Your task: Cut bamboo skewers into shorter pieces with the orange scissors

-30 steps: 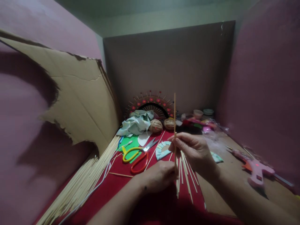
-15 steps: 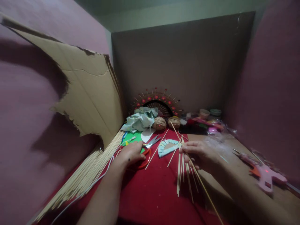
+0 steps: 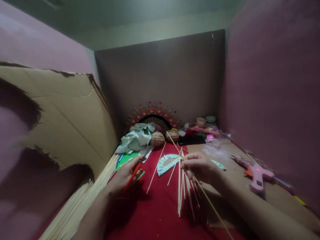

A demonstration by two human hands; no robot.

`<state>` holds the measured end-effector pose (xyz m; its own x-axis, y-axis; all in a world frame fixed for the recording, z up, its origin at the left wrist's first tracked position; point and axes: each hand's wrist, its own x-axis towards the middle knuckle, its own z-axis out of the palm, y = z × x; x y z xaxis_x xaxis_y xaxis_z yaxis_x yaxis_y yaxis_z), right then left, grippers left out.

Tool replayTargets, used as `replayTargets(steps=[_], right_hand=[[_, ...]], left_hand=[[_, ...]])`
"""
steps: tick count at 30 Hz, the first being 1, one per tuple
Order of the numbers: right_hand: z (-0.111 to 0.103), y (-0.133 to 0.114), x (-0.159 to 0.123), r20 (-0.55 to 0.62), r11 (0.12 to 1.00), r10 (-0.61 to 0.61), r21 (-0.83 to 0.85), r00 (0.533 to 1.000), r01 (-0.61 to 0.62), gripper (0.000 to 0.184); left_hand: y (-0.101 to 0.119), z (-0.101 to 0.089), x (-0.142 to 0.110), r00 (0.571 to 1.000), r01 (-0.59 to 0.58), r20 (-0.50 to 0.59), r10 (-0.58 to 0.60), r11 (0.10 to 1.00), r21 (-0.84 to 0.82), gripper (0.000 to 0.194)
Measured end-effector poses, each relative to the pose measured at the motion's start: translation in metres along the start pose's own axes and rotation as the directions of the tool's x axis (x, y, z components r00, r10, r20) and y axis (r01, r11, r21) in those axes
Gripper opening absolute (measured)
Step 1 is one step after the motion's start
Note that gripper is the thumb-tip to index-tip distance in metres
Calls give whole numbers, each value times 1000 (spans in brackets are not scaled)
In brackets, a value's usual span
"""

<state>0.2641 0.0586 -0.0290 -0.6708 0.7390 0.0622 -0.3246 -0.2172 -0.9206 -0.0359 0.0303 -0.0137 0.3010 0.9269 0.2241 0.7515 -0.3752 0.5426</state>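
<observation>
In my left hand are the red-handled scissors, lifted off the cloth; their blades are hard to make out. The fingers of my right hand pinch a long thin bamboo stick, which slants from the yarn balls down toward the bottom edge. Under and beside that hand several shorter sticks fan out on the red cloth. Left of the right hand lies a half-ring wrapped in pale blue fabric. A single loose stick rests between the two hands.
A bundle of long sticks runs along the left, below torn cardboard. Crumpled fabric, a twine ball and a decorated fan-shaped piece stand at the back. On the right lies a pink glue gun.
My left hand has raised the scissors from the cloth. The whole view has turned to the right. My right hand still pinches the long stick.
</observation>
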Motion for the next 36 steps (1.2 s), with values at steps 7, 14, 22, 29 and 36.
replayTargets(steps=[7,14,22,29,36], right_hand=[[-2,-3,-4,133,991,-69,124,989,52,18],[2,6,-4,201,991,36,119,979,-61,16],[4,17,-5,294,983,59,148,954,-107,20],[6,17,-6,297,981,88,139,951,-134,18],[9,15,-7,301,980,109,126,948,-153,18]], left_hand=[[41,18,1,961,-225,172,217,974,26,37],[52,27,-3,937,-290,211,280,957,15,48],[55,35,-7,920,-304,250,302,952,-29,49],[54,32,-9,930,-282,220,296,955,-92,51],[57,33,-12,929,-268,239,282,959,-88,50]])
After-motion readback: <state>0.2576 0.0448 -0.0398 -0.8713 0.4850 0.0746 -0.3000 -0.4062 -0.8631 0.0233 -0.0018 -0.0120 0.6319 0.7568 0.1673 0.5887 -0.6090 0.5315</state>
